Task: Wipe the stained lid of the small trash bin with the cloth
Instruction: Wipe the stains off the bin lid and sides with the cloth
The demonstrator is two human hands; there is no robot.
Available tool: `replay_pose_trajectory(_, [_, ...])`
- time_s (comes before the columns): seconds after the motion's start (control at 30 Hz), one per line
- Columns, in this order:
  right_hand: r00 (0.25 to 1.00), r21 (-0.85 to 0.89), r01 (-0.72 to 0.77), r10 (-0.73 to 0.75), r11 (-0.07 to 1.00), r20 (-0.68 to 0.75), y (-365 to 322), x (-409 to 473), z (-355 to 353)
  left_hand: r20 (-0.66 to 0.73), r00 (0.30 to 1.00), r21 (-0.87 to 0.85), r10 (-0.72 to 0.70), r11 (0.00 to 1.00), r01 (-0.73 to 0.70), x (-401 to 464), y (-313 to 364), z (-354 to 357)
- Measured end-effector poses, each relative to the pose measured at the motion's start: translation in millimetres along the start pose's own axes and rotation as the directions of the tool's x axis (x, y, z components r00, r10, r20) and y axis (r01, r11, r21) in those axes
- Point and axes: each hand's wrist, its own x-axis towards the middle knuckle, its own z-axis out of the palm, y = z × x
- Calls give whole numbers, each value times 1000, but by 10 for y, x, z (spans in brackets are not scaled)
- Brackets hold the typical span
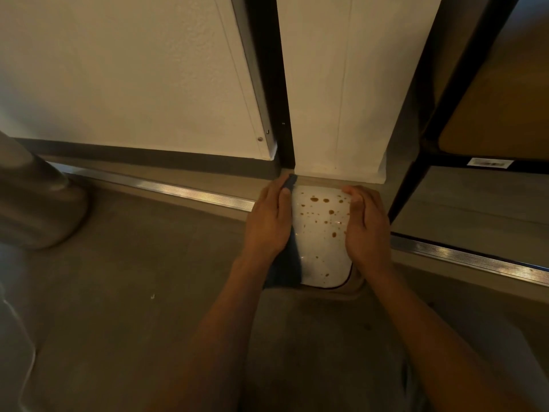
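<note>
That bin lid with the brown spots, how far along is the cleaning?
Barely begun. Done: the dark cloth is on the lid's left edge, under the left hand. In hand: the right hand rests on the lid's right side, seemingly steadying the bin. Left: brown stains are spattered over nearly all the white surface, with no wiped streak visible, so the whole wipe remains.

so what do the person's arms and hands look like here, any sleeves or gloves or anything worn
Both forearms are bare up to the bottom edge of the picture, with no sleeve showing. The left hand and the right hand wear no gloves, and no ring, watch or band can be seen on the fingers or wrists. The dim, warm light leaves finer marks too hard to tell.
</note>
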Motion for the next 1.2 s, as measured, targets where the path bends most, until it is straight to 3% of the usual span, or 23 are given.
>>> replay_pose_trajectory(0.1, [1000,3,2,-2,1000,5,8,9,5,-70,995,-1,76,997,-76,-522,-160,80])
replay_pose_trajectory(0.2, [1000,-7,-1,1,1000,6,3,14,11,-51,997,-47,66,997,-68,-701,-223,67])
replay_pose_trajectory(0.33, [1000,-19,-3,3,1000,-1,-24,1,21,-25,1000,-81,4,997,-6,-201,-105,-40])
replay_pose_trajectory(0.5, [1000,-43,-17,17,999,-5,-33,-5,11,61,998,97,-16,995,10,276,81,-43])
replay_pose_trajectory(0.63, [1000,-54,-16,16,998,-7,-45,-6,17,-38,991,95,125,988,-121,-254,-83,40])
replay_pose_trajectory(0.73, [1000,-54,-7,7,999,3,-55,-7,19,-48,992,5,118,993,-118,-638,-275,80])
replay_pose_trajectory(0.87, [1000,-52,-2,3,999,13,-56,-2,11,-14,997,-69,82,994,-83,-384,-257,10])
replay_pose_trajectory(1.07, [1000,-39,-18,18,999,15,-48,4,14,164,985,89,46,994,-61,446,10,-75])
replay_pose_trajectory(1.2, [1000,-52,-12,12,999,0,-58,-12,14,48,992,66,114,991,-117,123,-61,-18])
